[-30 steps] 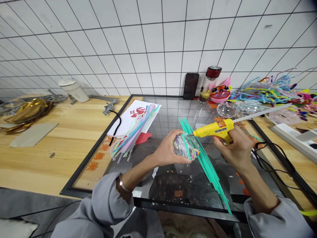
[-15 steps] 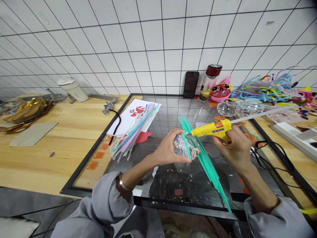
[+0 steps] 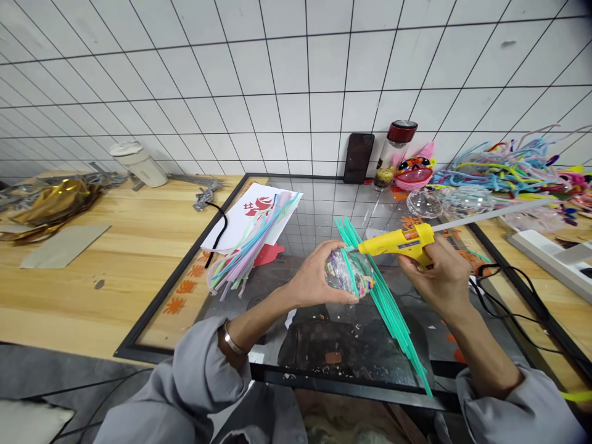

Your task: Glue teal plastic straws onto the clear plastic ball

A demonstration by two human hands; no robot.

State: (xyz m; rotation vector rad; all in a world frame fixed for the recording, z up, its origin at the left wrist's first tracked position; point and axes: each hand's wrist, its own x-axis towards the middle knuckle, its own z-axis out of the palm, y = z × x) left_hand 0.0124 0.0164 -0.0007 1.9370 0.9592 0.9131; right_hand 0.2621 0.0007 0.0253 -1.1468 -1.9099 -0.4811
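My left hand [image 3: 317,277] grips a clear plastic ball [image 3: 340,273] from its left side, thumb below and fingers above. Colourful bits show inside the ball, and a green strip [image 3: 350,271] runs across it. My right hand [image 3: 439,271] is wrapped round the handle of a yellow hot glue gun [image 3: 398,242]. Its nozzle points left and meets the ball's upper right near the strip's top end; whether it touches, I cannot tell. A long whitish glue stick [image 3: 490,216] sticks out of the gun's back. Behind the ball, a bundle of green pipe cleaners [image 3: 393,314] lies slanted.
Pastel pipe cleaners [image 3: 254,243] lie on white paper [image 3: 231,222] at left. A phone [image 3: 358,158] and a glass bottle [image 3: 391,154] stand at the wall. Clear plastic shells [image 3: 424,202], a pipe-cleaner heap [image 3: 504,166], a power strip [image 3: 555,262] and black cable [image 3: 504,308] are at right.
The glue gun has shifted slightly left and down along the ball's top since a second ago. My left hand keeps the ball in nearly the same place. The view has shifted slightly.
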